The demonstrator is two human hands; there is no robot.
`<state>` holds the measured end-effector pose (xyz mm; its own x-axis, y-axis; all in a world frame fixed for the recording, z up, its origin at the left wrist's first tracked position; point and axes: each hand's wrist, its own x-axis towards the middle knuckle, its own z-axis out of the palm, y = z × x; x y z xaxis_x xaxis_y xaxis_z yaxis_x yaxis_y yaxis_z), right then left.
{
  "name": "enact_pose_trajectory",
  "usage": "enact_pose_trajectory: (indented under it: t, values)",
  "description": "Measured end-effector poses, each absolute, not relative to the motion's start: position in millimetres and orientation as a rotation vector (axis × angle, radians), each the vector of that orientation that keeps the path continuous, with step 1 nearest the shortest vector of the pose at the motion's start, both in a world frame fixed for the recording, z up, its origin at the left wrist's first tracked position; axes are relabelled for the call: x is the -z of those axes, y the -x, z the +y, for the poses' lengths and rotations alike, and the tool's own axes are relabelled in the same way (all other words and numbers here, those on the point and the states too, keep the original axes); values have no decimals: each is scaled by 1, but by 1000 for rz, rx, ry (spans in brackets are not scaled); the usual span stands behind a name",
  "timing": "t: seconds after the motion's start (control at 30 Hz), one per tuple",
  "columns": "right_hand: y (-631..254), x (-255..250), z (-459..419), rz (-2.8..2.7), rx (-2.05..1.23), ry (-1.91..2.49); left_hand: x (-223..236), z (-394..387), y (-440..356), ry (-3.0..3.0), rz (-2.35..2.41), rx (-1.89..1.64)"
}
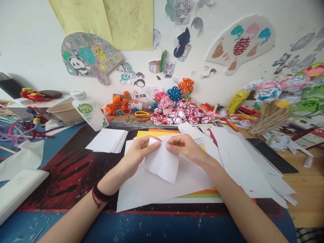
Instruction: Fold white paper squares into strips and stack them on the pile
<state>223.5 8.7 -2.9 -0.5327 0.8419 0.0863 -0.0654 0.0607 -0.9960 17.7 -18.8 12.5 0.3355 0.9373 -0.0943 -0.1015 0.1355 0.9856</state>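
A small white sheet of paper point(162, 164) hangs between my two hands, creased down its middle, its lower edge bent. My left hand point(141, 148) pinches its upper left edge between thumb and fingers. At the upper right edge, my right hand point(186, 145) has the same kind of pinch. Below it lies a large white sheet point(141, 192) on top of yellow, orange and green sheets. A stack of square white papers point(106, 140) rests to the left of my hands.
Left of the square stack stands a white bottle point(89, 111). Red-and-white paper roses point(187, 113) crowd the back edge. To the right are loose white sheets point(238, 158), a dark flat slab point(272, 155) and bundled sticks point(265, 118). A long white case point(20, 192) lies at left.
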Motion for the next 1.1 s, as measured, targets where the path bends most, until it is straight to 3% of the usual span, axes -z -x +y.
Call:
enact_pose_trajectory:
  t: [1.1]
  values:
    - [-220,6,8,-1753,-1490,782,-13,-22,-22,-1730,1111,-939]
